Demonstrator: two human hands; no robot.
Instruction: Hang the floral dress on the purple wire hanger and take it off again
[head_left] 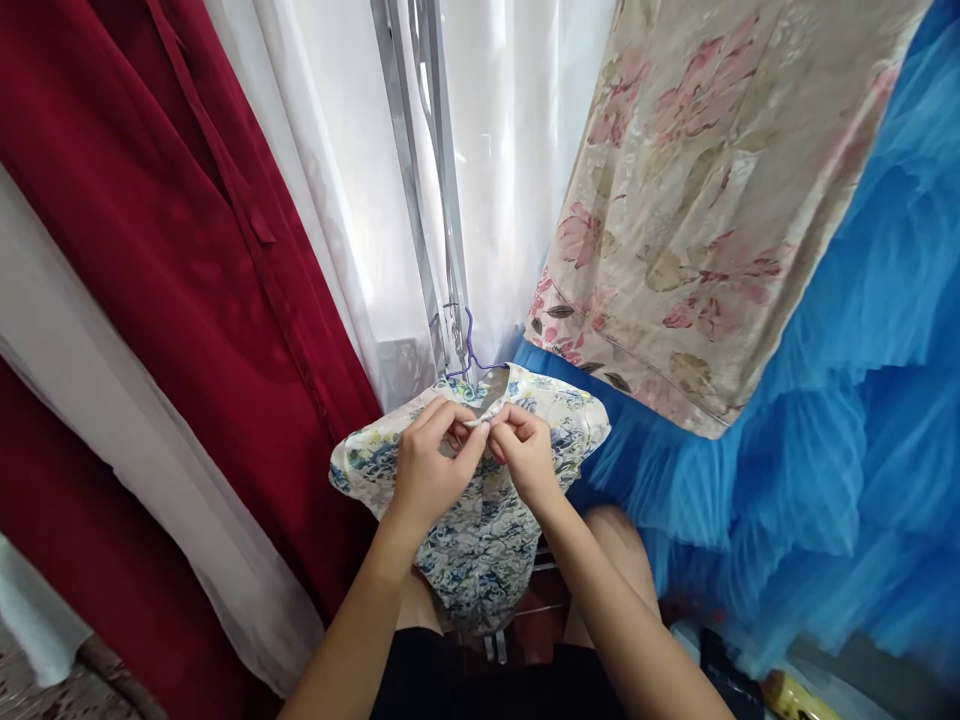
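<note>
A small blue-and-white floral dress (480, 540) hangs on a purple hanger (472, 352) in front of me. Both of my hands meet at its collar. My left hand (431, 465) pinches the collar edge with thumb and fingers closed. Touching it from the right, my right hand (525, 455) is closed on the same collar edge. What sits between the fingertips is too small to make out.
A dark red garment (172, 250) hangs at the left over white sheer fabric (112, 430). A cream dress with pink flowers (705, 200) and a blue tulle skirt (847, 420) hang at the right. White curtains and a metal pole (420, 200) stand behind.
</note>
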